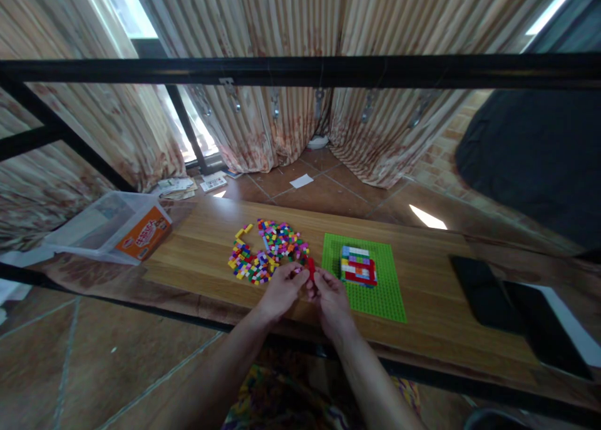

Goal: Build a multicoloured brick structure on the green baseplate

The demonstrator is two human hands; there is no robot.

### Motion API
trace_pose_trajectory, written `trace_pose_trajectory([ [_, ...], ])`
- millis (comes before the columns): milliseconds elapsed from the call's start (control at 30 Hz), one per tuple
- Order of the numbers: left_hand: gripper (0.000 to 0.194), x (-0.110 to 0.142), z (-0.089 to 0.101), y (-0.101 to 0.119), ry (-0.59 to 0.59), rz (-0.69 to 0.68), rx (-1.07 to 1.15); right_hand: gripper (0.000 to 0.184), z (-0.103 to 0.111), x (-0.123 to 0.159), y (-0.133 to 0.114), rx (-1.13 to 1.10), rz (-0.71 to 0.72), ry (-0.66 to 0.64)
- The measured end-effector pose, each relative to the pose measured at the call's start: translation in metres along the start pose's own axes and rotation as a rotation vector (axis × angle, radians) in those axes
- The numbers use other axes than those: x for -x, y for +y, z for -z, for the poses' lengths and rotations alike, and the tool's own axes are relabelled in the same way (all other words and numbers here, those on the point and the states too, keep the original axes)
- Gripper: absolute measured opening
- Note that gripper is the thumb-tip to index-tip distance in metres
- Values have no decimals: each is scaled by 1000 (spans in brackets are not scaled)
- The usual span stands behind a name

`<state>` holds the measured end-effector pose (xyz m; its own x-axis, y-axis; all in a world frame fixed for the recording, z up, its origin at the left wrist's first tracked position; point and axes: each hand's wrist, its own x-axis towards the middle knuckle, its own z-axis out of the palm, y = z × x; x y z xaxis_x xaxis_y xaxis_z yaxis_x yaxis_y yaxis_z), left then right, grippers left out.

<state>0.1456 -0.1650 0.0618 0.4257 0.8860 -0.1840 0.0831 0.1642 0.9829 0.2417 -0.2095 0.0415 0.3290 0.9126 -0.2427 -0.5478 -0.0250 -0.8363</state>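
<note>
A red toy brick (310, 267) stands upright between my two hands, close to the table's front edge. My left hand (283, 287) is closed with its thumb and fingertips on the brick. From the other side my right hand (331, 294) pinches it too; its lower fingers are curled and partly hidden. Just beyond my left hand lies a loose pile of small multicoloured bricks (256, 264). To the right of my right hand is a green baseplate (385, 292), bearing a low block built of coloured bricks (359, 265) with red along its near and right sides.
A clear plastic bin (89, 230) with an orange label stands at the left end of the wooden table (197, 255). Dark flat devices (483, 292) lie at the right. A black metal bar (300, 72) crosses in front of the striped curtains (282, 17).
</note>
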Motion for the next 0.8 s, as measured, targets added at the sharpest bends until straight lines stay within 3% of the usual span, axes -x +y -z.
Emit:
trace_pose_trajectory([
  [167,19,-23,26,8,253,-159,-586,38,11,5,-8,-15,-3,91],
  [367,21,-37,37,11,207,-122,-1257,40,32,19,-16,-63,-46,191],
  [567,26,-35,32,6,175,-114,-1420,38,39,29,-27,-191,-126,207],
  [800,24,-26,26,19,239,-98,-1403,31,48,29,-29,-291,-190,235],
])
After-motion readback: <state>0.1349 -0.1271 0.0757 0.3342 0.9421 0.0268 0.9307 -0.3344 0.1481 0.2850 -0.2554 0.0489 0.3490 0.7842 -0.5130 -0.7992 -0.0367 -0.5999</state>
